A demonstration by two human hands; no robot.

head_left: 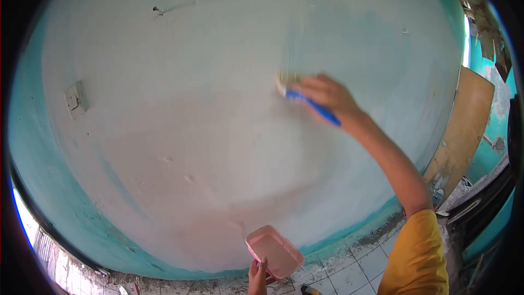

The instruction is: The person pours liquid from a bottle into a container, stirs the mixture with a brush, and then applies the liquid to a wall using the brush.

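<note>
My right hand (330, 94) is closed around a paintbrush (326, 113) with a blue handle, its bristles at the wall (218, 76). Whitish paint covers most of this wall, with turquoise showing at its edges and through the thinner streaks. Low in the view, my left hand (257, 277) grips the near side of a pink plastic container (292, 245), thumb over its rim. A pale, pinkish-white layer lies inside the container.
A light switch (75, 100) is fixed on the wall at left, and a small dark hook (158, 11) sticks out higher up. A wooden board (461, 125) leans at right. Dirty white tiles (349, 273) cover the floor, where a dark-and-yellow object (310, 290) lies.
</note>
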